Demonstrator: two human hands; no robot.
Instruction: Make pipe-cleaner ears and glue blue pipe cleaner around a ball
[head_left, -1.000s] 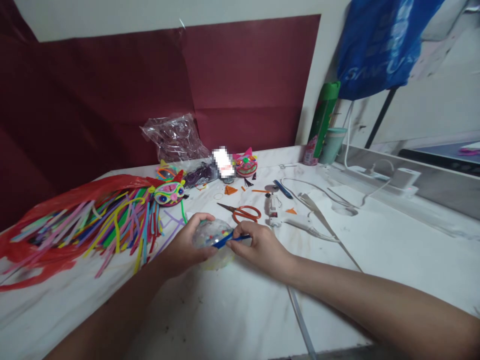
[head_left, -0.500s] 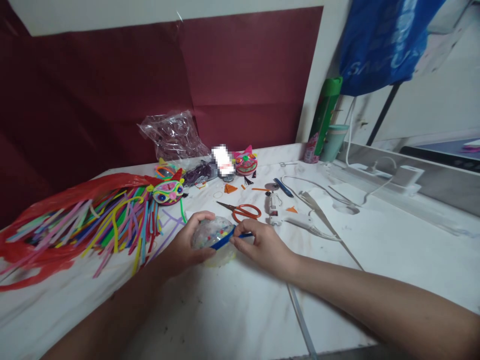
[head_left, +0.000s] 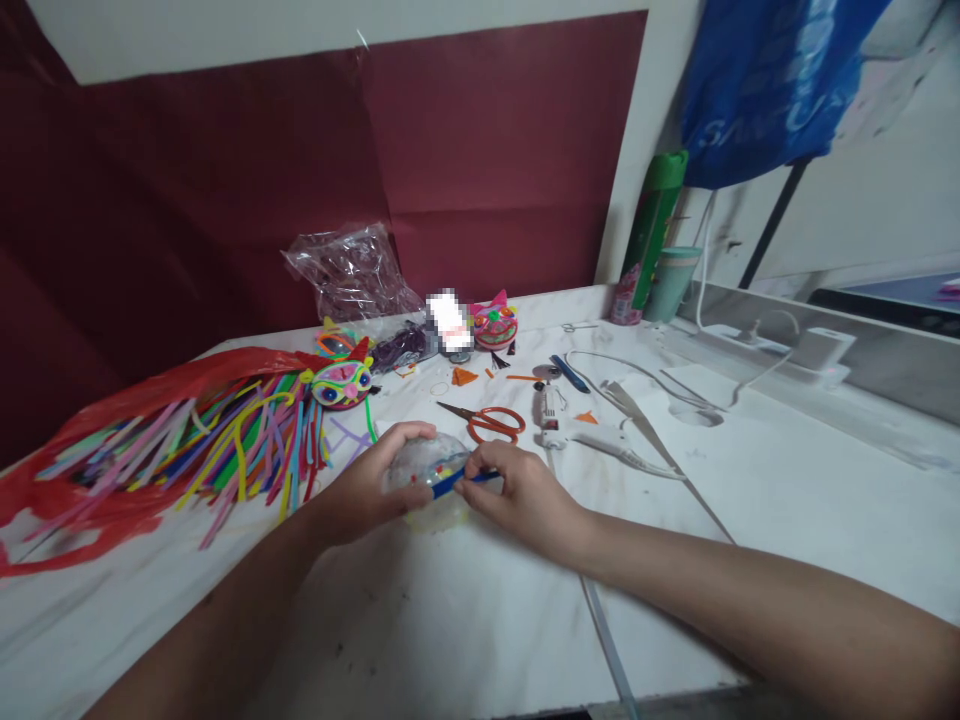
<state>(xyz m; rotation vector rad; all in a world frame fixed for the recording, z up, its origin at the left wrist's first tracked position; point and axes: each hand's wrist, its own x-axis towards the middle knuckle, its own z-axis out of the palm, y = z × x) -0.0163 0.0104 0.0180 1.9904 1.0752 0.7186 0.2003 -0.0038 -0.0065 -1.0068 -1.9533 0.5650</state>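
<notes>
A clear plastic ball (head_left: 424,460) with small coloured bits inside sits in my left hand (head_left: 367,485), whose fingers and thumb curve around its left side. Across the ball's middle runs a blue fuzzy strip (head_left: 448,484), seemingly a pipe cleaner. My right hand (head_left: 517,490) pinches this strip between thumb and fingers at the ball's right side, and the strip's free end pokes out past the fingers. Just beyond the hands lie orange-handled scissors (head_left: 495,424), their blades pointing left. The ball's underside is partly hidden by my hands.
A white glue gun (head_left: 577,433) and a blue cutter (head_left: 570,373) lie right of the scissors. Many coloured pipe cleaners (head_left: 247,430) spread over a red bag (head_left: 180,375) at left. Decorated animal-face balls (head_left: 341,384) stand behind, near a blurred-out phone (head_left: 450,322). A power strip (head_left: 742,345) is at right.
The view has shifted slightly. Both hands keep their hold; the ball has turned a little, and the right fingers sit slightly further left along the blue strip.
</notes>
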